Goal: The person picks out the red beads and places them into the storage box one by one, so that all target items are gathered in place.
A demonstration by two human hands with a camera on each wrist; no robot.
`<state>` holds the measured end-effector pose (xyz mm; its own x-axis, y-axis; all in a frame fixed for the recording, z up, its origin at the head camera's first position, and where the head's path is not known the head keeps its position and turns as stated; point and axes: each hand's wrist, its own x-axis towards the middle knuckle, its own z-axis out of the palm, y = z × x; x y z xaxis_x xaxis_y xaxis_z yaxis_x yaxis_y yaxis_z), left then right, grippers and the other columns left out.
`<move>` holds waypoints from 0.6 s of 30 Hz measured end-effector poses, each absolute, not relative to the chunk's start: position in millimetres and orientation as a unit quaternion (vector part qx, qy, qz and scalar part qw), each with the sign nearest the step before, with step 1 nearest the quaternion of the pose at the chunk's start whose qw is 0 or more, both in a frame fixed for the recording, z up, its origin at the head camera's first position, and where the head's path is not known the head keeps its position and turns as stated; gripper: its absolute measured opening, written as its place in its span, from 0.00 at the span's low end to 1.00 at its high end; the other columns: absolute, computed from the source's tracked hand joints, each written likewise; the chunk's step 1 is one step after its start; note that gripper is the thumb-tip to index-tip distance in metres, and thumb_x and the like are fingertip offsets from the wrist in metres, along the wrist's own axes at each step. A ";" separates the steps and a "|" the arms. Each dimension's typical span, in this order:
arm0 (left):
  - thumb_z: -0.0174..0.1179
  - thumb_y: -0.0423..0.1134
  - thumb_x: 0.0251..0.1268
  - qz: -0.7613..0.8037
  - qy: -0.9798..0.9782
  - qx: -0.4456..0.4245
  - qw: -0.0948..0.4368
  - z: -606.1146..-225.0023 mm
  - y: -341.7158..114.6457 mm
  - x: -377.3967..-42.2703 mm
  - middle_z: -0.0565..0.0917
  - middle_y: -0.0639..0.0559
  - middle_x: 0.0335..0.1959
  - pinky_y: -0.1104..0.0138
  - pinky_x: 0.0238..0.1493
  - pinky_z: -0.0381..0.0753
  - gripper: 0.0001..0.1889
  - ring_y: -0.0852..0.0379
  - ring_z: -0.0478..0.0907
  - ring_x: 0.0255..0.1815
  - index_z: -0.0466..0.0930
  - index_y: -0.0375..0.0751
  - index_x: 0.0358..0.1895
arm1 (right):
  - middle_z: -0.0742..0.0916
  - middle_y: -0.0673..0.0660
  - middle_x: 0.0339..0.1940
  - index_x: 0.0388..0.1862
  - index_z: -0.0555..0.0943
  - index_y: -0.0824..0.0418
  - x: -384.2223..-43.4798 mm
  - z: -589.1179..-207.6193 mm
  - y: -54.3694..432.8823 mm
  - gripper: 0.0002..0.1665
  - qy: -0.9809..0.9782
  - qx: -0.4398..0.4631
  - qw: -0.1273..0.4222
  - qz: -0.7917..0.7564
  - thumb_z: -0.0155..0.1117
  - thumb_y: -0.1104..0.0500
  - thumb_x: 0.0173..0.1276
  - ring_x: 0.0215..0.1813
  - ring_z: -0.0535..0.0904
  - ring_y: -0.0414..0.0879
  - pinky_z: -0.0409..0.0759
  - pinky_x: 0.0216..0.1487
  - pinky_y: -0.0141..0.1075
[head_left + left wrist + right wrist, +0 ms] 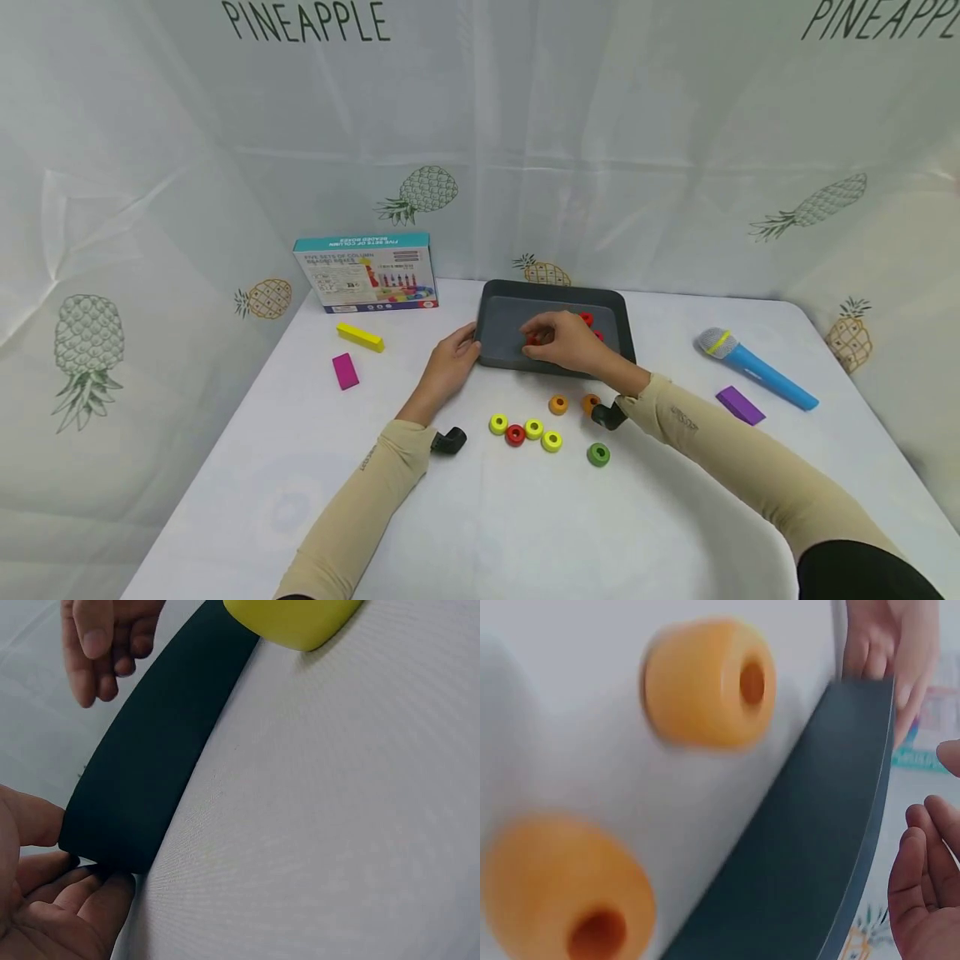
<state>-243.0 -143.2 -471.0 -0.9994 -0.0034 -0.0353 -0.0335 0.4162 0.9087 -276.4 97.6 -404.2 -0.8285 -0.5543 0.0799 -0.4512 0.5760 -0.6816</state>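
A dark grey tray point(501, 321) lies on the table with several red beads point(587, 318) in it. My left hand point(452, 364) grips its left end, the thumb on one side of the wall and fingers on the other, as the left wrist view shows. Above the tray is my right hand point(567, 342), its fingers loosely bent and thumb apart from the fingertips point(909, 847). Another red bead shows in the gap by that thumb; I see nothing pinched. In front of the tray sit yellow beads point(533, 429), a red bead point(515, 435), orange beads point(705, 684) and a green bead point(598, 454).
A printed toy box point(367, 279) stands at the back left. Near it lie a yellow block point(360, 337) and a magenta block point(346, 372). On the right are a blue toy microphone point(765, 373) and a purple block point(740, 405). A pineapple-print curtain point(570, 125) hangs behind.
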 end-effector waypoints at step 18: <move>0.53 0.46 0.78 0.545 0.838 -0.014 0.020 -470.0 -144.2 -242.9 0.72 0.51 0.75 0.56 0.74 0.73 0.26 0.51 0.73 0.72 0.67 0.52 0.76 | 0.90 0.61 0.48 0.51 0.87 0.64 -216.3 -406.6 84.1 0.20 0.842 -0.341 0.123 -0.400 0.76 0.60 0.59 0.46 0.82 0.58 0.86 0.46 0.38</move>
